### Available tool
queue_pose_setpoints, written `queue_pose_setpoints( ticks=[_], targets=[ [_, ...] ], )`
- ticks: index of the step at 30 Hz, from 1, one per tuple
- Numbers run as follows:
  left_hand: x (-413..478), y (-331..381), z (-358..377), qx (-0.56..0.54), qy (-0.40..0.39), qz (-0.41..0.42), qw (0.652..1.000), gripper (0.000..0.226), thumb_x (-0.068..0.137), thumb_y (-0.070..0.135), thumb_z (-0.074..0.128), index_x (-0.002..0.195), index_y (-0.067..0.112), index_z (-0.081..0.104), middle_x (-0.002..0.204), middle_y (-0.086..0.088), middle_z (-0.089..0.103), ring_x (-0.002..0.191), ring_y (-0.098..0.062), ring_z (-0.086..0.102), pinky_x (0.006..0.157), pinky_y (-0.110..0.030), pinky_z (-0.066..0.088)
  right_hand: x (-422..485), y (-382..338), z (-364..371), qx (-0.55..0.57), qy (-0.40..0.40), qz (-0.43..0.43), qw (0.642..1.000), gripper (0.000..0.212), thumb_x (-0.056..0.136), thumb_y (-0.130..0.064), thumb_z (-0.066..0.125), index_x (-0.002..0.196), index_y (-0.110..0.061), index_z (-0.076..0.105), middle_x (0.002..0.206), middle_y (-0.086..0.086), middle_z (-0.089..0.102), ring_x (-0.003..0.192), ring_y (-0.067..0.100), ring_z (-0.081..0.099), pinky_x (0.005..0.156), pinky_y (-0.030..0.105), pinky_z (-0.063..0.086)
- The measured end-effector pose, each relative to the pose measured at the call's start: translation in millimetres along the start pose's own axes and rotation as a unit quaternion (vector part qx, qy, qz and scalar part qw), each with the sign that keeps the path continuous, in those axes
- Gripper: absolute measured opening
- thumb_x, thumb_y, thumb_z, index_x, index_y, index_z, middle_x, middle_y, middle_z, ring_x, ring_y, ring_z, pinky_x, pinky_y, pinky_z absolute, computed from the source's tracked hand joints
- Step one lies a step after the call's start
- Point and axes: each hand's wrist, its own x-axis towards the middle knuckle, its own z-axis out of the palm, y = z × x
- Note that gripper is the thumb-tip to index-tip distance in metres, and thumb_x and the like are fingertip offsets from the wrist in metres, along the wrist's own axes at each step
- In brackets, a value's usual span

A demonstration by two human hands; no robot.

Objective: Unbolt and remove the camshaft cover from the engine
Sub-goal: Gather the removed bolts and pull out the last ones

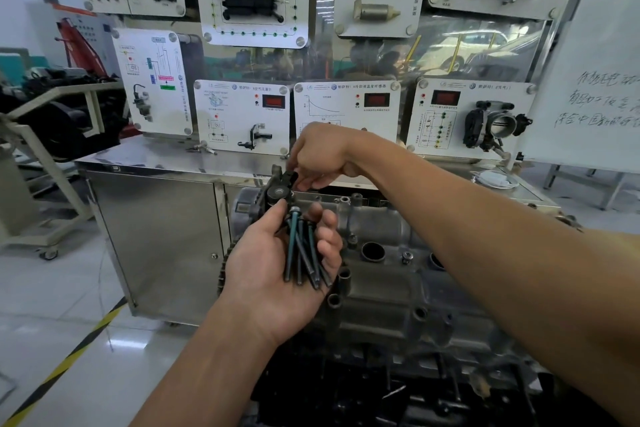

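While left hand [273,274] cradles bolts [300,253], right hand [320,152] arches downward.

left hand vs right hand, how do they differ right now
The left hand lies palm up, near the camera; the right hand is palm down, reaching to the far end of the camshaft cover. The left hand holds a bundle of long bolts; the right hand's fingertips meet a black fitting. Both are bare.
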Motion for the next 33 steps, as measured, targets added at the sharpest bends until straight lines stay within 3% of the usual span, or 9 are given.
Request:
queue_pose_setpoints(
  ticks=[7,12,15,18,20,22,26,30,33],
  targets=[
    [-2,-1,0,0.001,-0.003,0.005,1.0,0.052,0.101,0.049,0.041,0.081,0.007,0.064,0.073,-0.008,0.063,0.049,-0.013,0.056,0.04,-0.021,0.049,12,0,-4,-0.072,-0.052,0.023,0.996,0.028,0.09,-0.002,0.065,0.119,-0.001,0.066,0.107,0.011,0.073,0.075,0.012,0.067,0.063,0.021,0.056],
    [-2,-1,1,0.014,-0.001,0.007,1.0,0.053,0.101,0.049,0.041,0.078,0.008,0.065,0.072,-0.007,0.063,0.049,-0.013,0.056,0.04,-0.021,0.048,15,19,7,-0.128,0.014,-0.11,0.986,0.008,0.085,-0.009,0.071,0.089,-0.005,0.077,0.073,0.01,0.072,0.055,0.009,0.06,0.057,0.022,0.051],
    [-2,0,1,0.013,0.002,0.004,1.0,0.055,0.101,0.049,0.042,0.076,0.007,0.066,0.073,-0.008,0.063,0.049,-0.014,0.056,0.04,-0.021,0.049,8,28,-7,-0.034,0.076,-0.179,0.98,0.012,0.091,-0.014,0.068,0.093,-0.005,0.076,0.081,0.014,0.073,0.063,0.012,0.06,0.062,0.028,0.053],
    [-3,1,1,0.012,0.006,0.004,1.0,0.055,0.102,0.048,0.042,0.076,0.006,0.066,0.074,-0.008,0.063,0.05,-0.015,0.057,0.04,-0.022,0.049,-10,23,-41,0.092,0.158,-0.186,0.965,0.012,0.096,-0.017,0.063,0.094,-0.009,0.072,0.08,0.003,0.07,0.062,0.005,0.061,0.058,0.023,0.053],
    [-3,0,1,0.012,0.006,0.004,1.0,0.053,0.102,0.048,0.041,0.079,0.006,0.065,0.075,-0.009,0.063,0.051,-0.015,0.058,0.041,-0.022,0.05,-28,13,-57,0.18,0.142,-0.195,0.954,0.016,0.098,-0.016,0.06,0.085,-0.01,0.069,0.072,-0.001,0.066,0.061,0.007,0.058,0.056,0.022,0.048],
    [-2,-2,3,0.01,0.007,0.004,1.0,0.052,0.102,0.047,0.04,0.083,0.006,0.065,0.077,-0.009,0.064,0.052,-0.016,0.059,0.042,-0.022,0.051,-48,1,-57,0.2,0.059,-0.205,0.956,0.018,0.097,-0.018,0.062,0.082,-0.013,0.071,0.068,-0.002,0.065,0.062,0.01,0.056,0.055,0.023,0.046],
    [0,-4,6,0.013,0.004,0.002,1.0,0.044,0.1,0.041,0.043,0.082,0.007,0.064,0.079,-0.01,0.065,0.056,-0.016,0.06,0.046,-0.021,0.052,-82,-17,-27,-0.014,-0.054,-0.204,0.977,0.02,0.094,-0.026,0.066,0.089,-0.01,0.076,0.072,0.0,0.067,0.065,0.013,0.056,0.062,0.03,0.047],
    [-1,-5,7,0.012,0.005,0.0,1.0,0.044,0.098,0.04,0.047,0.089,0.003,0.07,0.078,-0.01,0.064,0.056,-0.016,0.06,0.045,-0.022,0.052,-100,-18,0,-0.209,-0.009,-0.181,0.961,0.029,0.096,-0.034,0.06,0.089,-0.012,0.078,0.078,0.002,0.074,0.067,0.01,0.065,0.074,0.033,0.056],
    [-2,-6,8,0.01,0.002,-0.004,1.0,0.043,0.099,0.039,0.045,0.087,0.004,0.069,0.074,-0.008,0.063,0.053,-0.015,0.058,0.042,-0.022,0.051,-108,-15,8,-0.236,0.028,-0.193,0.952,0.044,0.098,-0.041,0.053,0.081,-0.008,0.076,0.069,0.006,0.072,0.061,0.018,0.062,0.063,0.027,0.052]
  ],
)
